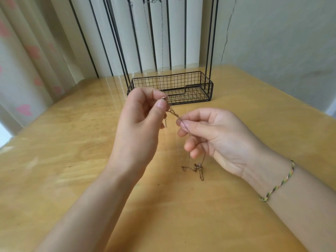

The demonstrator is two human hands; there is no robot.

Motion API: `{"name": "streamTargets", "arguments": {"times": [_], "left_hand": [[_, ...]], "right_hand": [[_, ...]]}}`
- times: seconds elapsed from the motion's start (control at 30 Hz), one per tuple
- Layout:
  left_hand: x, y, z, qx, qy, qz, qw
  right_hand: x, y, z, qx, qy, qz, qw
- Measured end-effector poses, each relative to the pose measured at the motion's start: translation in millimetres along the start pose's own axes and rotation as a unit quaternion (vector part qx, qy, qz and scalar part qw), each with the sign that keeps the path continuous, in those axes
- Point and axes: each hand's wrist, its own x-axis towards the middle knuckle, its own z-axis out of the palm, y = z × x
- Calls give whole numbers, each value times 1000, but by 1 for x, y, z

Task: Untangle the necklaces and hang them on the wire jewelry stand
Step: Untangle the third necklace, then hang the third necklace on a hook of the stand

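Head view: thin bronze-coloured necklace (199, 169) ends in a small tangle on the wooden table (72, 160). Our right hand (214, 137) pinches the chain mid-run. Our left hand (141, 120) pinches the clasp end, extender links dangling. We see the chain taut between them. Beyond: black wire jewelry stand (181, 88), fine chains (161, 42) hanging on it.

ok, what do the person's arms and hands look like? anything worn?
Both forearms are bare, with no sleeves in view. The left hand wears nothing visible: no ring, watch or glove. The right hand is likewise ringless, but its wrist carries a thin braided thread bracelet in green, yellow and dark strands.
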Motion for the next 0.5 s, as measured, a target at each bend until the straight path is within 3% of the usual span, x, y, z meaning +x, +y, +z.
{"name": "streamTargets", "arguments": {"times": [0.13,0.3,0.5], "left_hand": [[-1,0,2,69,9,17,997],[-2,1,3,179,31,61,981],[-3,1,4,236,71,89,965]], "right_hand": [[1,0,-1,-80,92,-102,987],[5,0,-4,-211,177,-207,939],[4,1,-1,-247,198,-233,919]]}}
